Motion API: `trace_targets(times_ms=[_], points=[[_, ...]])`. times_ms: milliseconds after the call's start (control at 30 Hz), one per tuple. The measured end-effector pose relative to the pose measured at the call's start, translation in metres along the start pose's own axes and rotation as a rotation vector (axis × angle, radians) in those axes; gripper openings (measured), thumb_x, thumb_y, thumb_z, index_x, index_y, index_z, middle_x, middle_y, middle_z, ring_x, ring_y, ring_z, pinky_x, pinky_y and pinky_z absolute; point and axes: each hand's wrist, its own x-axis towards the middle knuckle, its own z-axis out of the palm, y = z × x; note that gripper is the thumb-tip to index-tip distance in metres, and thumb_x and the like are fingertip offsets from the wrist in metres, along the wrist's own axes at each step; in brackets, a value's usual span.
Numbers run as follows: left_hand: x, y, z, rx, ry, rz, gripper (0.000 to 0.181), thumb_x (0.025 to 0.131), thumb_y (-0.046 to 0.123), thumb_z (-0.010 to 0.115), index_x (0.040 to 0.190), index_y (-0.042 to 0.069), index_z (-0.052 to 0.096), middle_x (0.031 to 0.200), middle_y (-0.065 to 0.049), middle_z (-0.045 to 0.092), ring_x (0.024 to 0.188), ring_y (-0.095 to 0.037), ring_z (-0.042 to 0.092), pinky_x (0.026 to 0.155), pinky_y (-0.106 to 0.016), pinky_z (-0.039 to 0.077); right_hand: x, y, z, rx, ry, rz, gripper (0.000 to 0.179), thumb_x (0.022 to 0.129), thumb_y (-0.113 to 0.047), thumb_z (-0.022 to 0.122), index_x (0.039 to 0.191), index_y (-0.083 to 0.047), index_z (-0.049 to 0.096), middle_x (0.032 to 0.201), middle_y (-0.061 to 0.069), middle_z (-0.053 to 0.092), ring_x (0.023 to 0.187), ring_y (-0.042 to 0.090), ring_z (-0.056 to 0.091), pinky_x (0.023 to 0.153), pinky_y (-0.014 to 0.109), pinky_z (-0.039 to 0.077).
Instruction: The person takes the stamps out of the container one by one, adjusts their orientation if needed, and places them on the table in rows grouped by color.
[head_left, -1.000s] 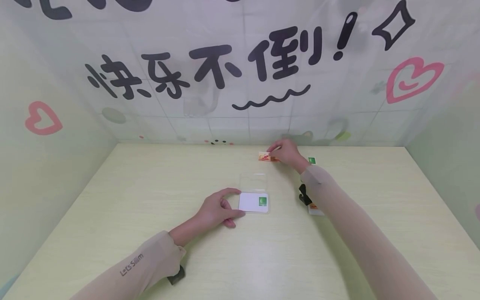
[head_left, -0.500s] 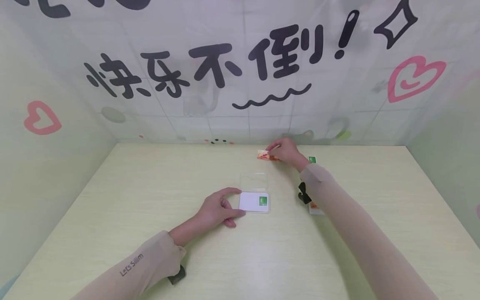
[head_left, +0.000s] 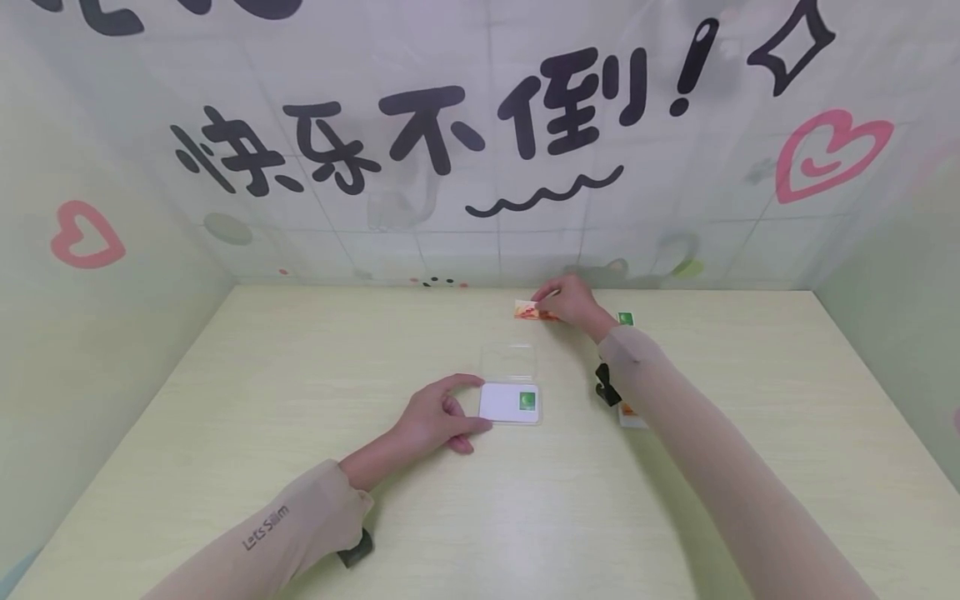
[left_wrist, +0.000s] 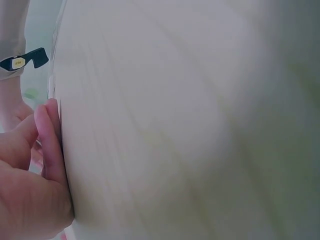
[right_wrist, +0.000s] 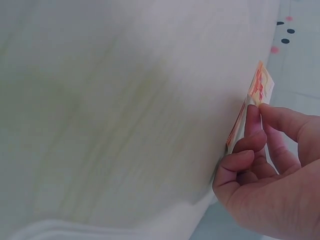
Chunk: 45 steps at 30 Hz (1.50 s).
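Note:
A clear plastic case point(head_left: 509, 423) lies opened on the table, its transparent lid point(head_left: 508, 361) laid back behind it. Inside is a white card point(head_left: 498, 402) with a small green square picture at its right end. My left hand point(head_left: 431, 419) holds the case at its left end, index finger at the far corner and thumb at the near one. At the back of the table my right hand point(head_left: 572, 304) pinches an orange-and-white printed card point(head_left: 527, 310) between thumb and fingers. The right wrist view shows that card point(right_wrist: 261, 86) tilted up beside the tabletop, partly hidden by the fingers.
Behind my right wrist a small green-printed piece point(head_left: 626, 318) lies on the table. A white item with orange print point(head_left: 632, 417) is partly covered by my right sleeve. A printed sheet wall point(head_left: 450, 242) closes off the table's back edge, with side walls left and right.
Both hands keep almost the same place and hold. The orange printed card is raised very slightly at the back; the view itself shifts a little.

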Motion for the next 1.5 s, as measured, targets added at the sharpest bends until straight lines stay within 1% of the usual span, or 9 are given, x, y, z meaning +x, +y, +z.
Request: trace_targets(times_ms=[133,333,467,800,1033,1300,1500], points=[[0.0006,-0.0012,-0.0001,-0.004,-0.004,0.008,0.064,0.089,0.004,0.084,0.146,0.006,0.056,0.070,-0.004,0.061,0.052,-0.010,0.067,0.054,-0.025,0.057,-0.0012,-0.0010,0.0001,-0.010,-0.001,-0.020,0.022,0.103,-0.010,0.066,0.120,0.001,0.075,0.126,0.015,0.066,0.098,0.022,0.053,0.075,0.025,0.043],[0.0007,-0.0022,-0.0001,-0.011,-0.010,0.016,0.064,0.089,0.003,0.084,0.147,0.005,0.056,0.070,-0.004,0.062,0.052,-0.010,0.067,0.055,-0.025,0.058,-0.0019,-0.0014,0.0010,-0.017,0.013,-0.054,0.022,0.102,-0.008,0.066,0.117,0.004,0.076,0.123,0.017,0.067,0.089,0.019,0.053,0.069,0.023,0.042],[0.0006,-0.0028,-0.0005,-0.016,-0.012,0.017,0.064,0.089,0.003,0.084,0.147,0.005,0.056,0.070,-0.004,0.062,0.052,-0.010,0.067,0.055,-0.025,0.057,-0.0010,-0.0012,0.0023,-0.009,0.019,-0.057,0.020,0.101,-0.006,0.066,0.116,0.004,0.076,0.122,0.017,0.068,0.086,0.018,0.052,0.068,0.022,0.042],[0.0009,-0.0032,-0.0004,-0.015,-0.012,0.020,0.064,0.089,0.003,0.084,0.147,0.005,0.056,0.070,-0.004,0.062,0.052,-0.011,0.067,0.055,-0.026,0.058,0.0021,0.0003,0.0032,0.003,0.013,-0.027,0.021,0.101,-0.005,0.065,0.117,0.004,0.075,0.128,0.018,0.065,0.099,0.024,0.055,0.075,0.024,0.045],[0.0013,-0.0030,-0.0001,-0.013,-0.008,0.020,0.064,0.089,0.003,0.083,0.147,0.005,0.056,0.069,-0.004,0.062,0.052,-0.011,0.068,0.055,-0.025,0.058,0.0038,0.0025,0.0037,-0.020,0.027,-0.060,0.021,0.099,-0.003,0.066,0.115,0.005,0.076,0.128,0.019,0.066,0.098,0.023,0.055,0.075,0.025,0.044],[0.0017,-0.0040,0.0001,-0.006,-0.010,0.021,0.064,0.089,0.004,0.084,0.147,0.005,0.056,0.070,-0.004,0.062,0.052,-0.011,0.068,0.054,-0.025,0.057,0.0044,0.0021,0.0034,-0.024,0.023,-0.045,0.019,0.100,-0.004,0.066,0.114,0.003,0.076,0.128,0.018,0.066,0.102,0.025,0.054,0.081,0.028,0.045],[0.0009,-0.0040,-0.0002,0.003,-0.009,0.029,0.065,0.089,0.005,0.084,0.147,0.005,0.055,0.070,-0.005,0.062,0.052,-0.011,0.067,0.054,-0.025,0.056,0.0012,0.0005,0.0013,-0.014,0.013,-0.046,0.021,0.100,-0.005,0.066,0.116,0.004,0.076,0.127,0.018,0.066,0.100,0.024,0.055,0.079,0.026,0.045]])
